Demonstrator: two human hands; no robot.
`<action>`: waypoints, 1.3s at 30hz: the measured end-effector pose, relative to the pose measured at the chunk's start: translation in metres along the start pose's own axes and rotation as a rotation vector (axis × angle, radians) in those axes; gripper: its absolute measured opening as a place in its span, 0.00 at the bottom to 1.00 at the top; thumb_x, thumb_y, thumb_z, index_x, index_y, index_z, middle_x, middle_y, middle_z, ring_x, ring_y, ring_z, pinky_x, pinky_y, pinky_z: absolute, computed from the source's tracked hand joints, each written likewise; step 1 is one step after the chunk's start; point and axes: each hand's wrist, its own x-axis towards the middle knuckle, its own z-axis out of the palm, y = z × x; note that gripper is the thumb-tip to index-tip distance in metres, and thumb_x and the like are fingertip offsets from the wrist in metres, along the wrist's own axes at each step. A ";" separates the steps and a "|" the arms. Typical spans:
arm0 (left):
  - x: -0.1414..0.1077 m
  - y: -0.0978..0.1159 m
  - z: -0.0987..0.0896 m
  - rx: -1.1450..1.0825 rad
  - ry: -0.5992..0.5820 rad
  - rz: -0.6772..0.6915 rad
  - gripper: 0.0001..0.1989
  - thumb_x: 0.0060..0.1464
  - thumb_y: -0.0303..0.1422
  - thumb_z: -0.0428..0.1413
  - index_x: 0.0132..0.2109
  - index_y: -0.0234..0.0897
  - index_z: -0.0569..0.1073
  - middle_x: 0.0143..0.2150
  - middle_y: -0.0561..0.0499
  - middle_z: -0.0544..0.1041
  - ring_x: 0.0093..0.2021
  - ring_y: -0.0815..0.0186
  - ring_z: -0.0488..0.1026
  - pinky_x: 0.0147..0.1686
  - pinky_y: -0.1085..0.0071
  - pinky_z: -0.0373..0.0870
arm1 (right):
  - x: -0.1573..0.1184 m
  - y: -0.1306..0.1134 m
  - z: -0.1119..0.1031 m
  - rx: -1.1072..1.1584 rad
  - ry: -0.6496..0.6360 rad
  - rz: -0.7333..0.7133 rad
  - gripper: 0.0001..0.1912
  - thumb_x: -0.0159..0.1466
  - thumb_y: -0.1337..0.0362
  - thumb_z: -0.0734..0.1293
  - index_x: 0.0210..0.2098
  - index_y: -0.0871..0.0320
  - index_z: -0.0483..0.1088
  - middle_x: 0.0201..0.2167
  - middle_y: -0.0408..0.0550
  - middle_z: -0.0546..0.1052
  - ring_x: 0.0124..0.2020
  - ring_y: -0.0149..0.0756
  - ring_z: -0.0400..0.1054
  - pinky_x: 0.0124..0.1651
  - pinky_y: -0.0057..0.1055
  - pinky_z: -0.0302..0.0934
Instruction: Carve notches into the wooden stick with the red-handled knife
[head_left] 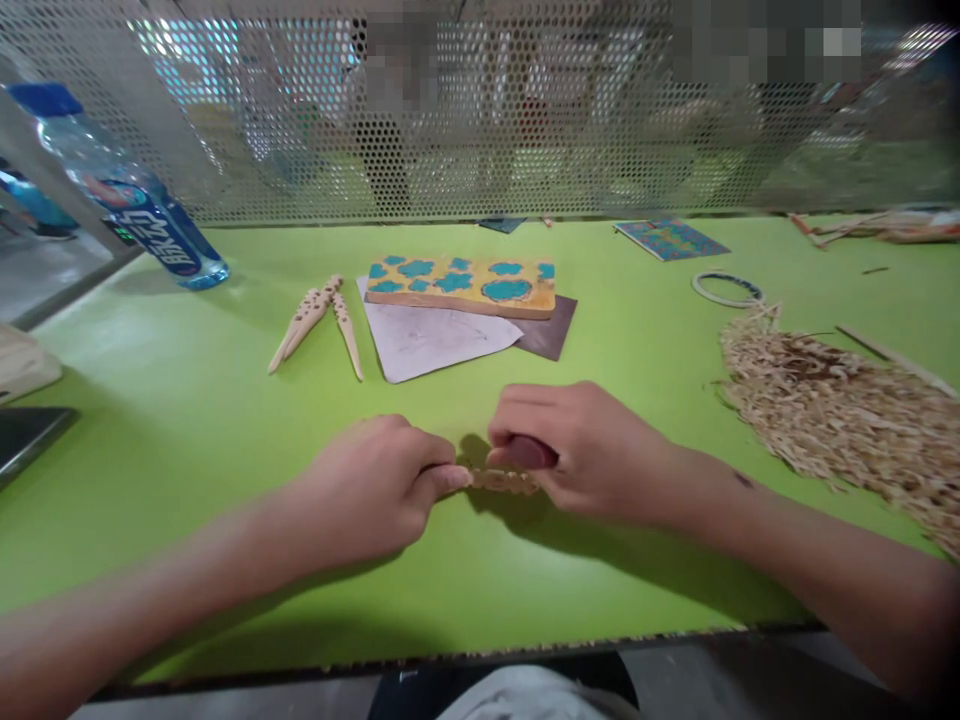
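Note:
A small pale carved wooden stick (499, 481) with a notched, bumpy edge lies low over the green table. My left hand (382, 480) is closed on its left end, pinching it between thumb and fingers. Wrapped round a tool with a dark red handle (531, 453), my right hand (592, 450) is just above and at the right end of the stick. The tool's working end is hidden, so its kind cannot be made out. Beyond my hands, several finished-looking carved wooden sticks (319, 315) with pierced tops and pointed ends lie together.
A yellow block with blue patches (461, 288) rests on white paper (427, 345) and a dark sheet (551, 335). A water bottle (142, 200) stands at left. Wood shavings (840, 410) are heaped at right, near a tape ring (726, 289). A perforated metal screen (487, 120) borders the table's back.

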 end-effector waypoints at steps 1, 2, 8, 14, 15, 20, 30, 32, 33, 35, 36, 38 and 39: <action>0.000 0.000 0.000 0.000 -0.003 -0.005 0.21 0.66 0.40 0.47 0.27 0.37 0.68 0.22 0.51 0.69 0.22 0.69 0.57 0.27 0.68 0.49 | 0.001 0.002 -0.002 -0.031 0.049 0.029 0.07 0.57 0.75 0.67 0.28 0.57 0.69 0.27 0.45 0.73 0.27 0.34 0.60 0.29 0.31 0.48; 0.000 0.000 0.000 0.002 -0.005 -0.010 0.21 0.67 0.41 0.47 0.27 0.37 0.68 0.22 0.51 0.70 0.23 0.69 0.58 0.27 0.68 0.50 | 0.002 0.003 -0.005 -0.046 0.107 0.059 0.06 0.58 0.74 0.67 0.29 0.57 0.71 0.28 0.46 0.75 0.27 0.34 0.61 0.30 0.31 0.50; 0.001 0.001 -0.001 0.001 -0.017 -0.013 0.20 0.66 0.40 0.47 0.27 0.37 0.68 0.23 0.50 0.71 0.23 0.69 0.59 0.27 0.68 0.50 | 0.001 -0.019 -0.021 0.492 0.439 0.181 0.14 0.66 0.60 0.71 0.24 0.54 0.71 0.19 0.40 0.69 0.20 0.31 0.60 0.26 0.32 0.53; 0.001 0.003 0.000 0.041 -0.032 -0.029 0.20 0.66 0.40 0.45 0.27 0.37 0.65 0.22 0.51 0.66 0.24 0.68 0.56 0.28 0.66 0.49 | 0.003 -0.044 -0.018 1.221 0.600 0.136 0.24 0.67 0.51 0.70 0.20 0.54 0.66 0.16 0.37 0.62 0.16 0.29 0.57 0.21 0.32 0.58; 0.001 0.002 0.000 0.046 -0.034 -0.030 0.20 0.66 0.41 0.45 0.27 0.37 0.65 0.23 0.51 0.67 0.24 0.68 0.57 0.29 0.66 0.49 | 0.004 -0.043 -0.015 1.242 0.596 0.136 0.24 0.67 0.50 0.70 0.20 0.55 0.66 0.16 0.37 0.62 0.16 0.29 0.57 0.22 0.32 0.58; 0.002 0.001 0.001 0.061 -0.054 -0.044 0.21 0.66 0.43 0.44 0.28 0.38 0.65 0.23 0.50 0.67 0.25 0.67 0.58 0.29 0.66 0.49 | 0.004 -0.035 -0.007 1.285 0.573 0.130 0.21 0.68 0.51 0.69 0.24 0.55 0.69 0.18 0.37 0.63 0.18 0.29 0.59 0.23 0.32 0.57; 0.003 0.001 0.001 0.070 -0.056 -0.024 0.21 0.66 0.42 0.43 0.28 0.37 0.66 0.25 0.49 0.70 0.26 0.67 0.59 0.30 0.66 0.49 | -0.006 -0.038 -0.002 1.196 0.523 0.067 0.18 0.71 0.54 0.66 0.27 0.55 0.72 0.20 0.39 0.66 0.22 0.31 0.63 0.26 0.33 0.60; 0.003 0.002 0.001 0.057 -0.045 -0.024 0.21 0.66 0.42 0.43 0.27 0.37 0.65 0.24 0.48 0.70 0.25 0.67 0.58 0.30 0.66 0.50 | -0.011 -0.043 0.000 1.095 0.478 0.020 0.18 0.71 0.53 0.67 0.28 0.55 0.73 0.22 0.40 0.68 0.23 0.30 0.62 0.28 0.33 0.61; 0.002 0.002 0.001 0.045 -0.041 -0.023 0.21 0.66 0.42 0.43 0.27 0.37 0.65 0.24 0.48 0.71 0.25 0.67 0.58 0.30 0.66 0.50 | -0.013 -0.046 0.001 1.040 0.451 -0.017 0.17 0.70 0.53 0.68 0.28 0.56 0.72 0.23 0.40 0.69 0.23 0.29 0.62 0.28 0.32 0.61; 0.002 0.002 0.001 0.021 -0.038 -0.024 0.20 0.65 0.40 0.44 0.27 0.37 0.66 0.25 0.48 0.71 0.25 0.68 0.58 0.30 0.66 0.51 | -0.016 -0.052 0.003 0.966 0.405 -0.066 0.18 0.70 0.55 0.68 0.27 0.57 0.71 0.23 0.40 0.69 0.24 0.28 0.62 0.29 0.31 0.62; 0.002 0.002 0.001 0.012 -0.039 -0.023 0.20 0.65 0.39 0.44 0.27 0.37 0.67 0.25 0.48 0.72 0.25 0.68 0.57 0.30 0.66 0.51 | -0.015 -0.054 0.003 0.952 0.402 -0.058 0.18 0.70 0.55 0.68 0.26 0.57 0.70 0.22 0.40 0.69 0.24 0.28 0.62 0.29 0.31 0.62; 0.002 0.002 0.001 0.008 -0.032 -0.022 0.20 0.65 0.39 0.45 0.26 0.37 0.67 0.24 0.48 0.71 0.24 0.68 0.57 0.30 0.66 0.51 | -0.011 -0.055 0.004 0.994 0.457 0.008 0.19 0.71 0.56 0.68 0.25 0.57 0.69 0.21 0.40 0.67 0.23 0.27 0.60 0.28 0.31 0.60; 0.002 0.002 0.001 0.007 -0.027 -0.023 0.20 0.65 0.40 0.45 0.26 0.37 0.67 0.23 0.49 0.70 0.24 0.68 0.57 0.29 0.66 0.50 | -0.008 -0.054 0.004 1.047 0.505 0.050 0.19 0.71 0.56 0.68 0.25 0.57 0.69 0.20 0.39 0.66 0.22 0.27 0.59 0.27 0.31 0.59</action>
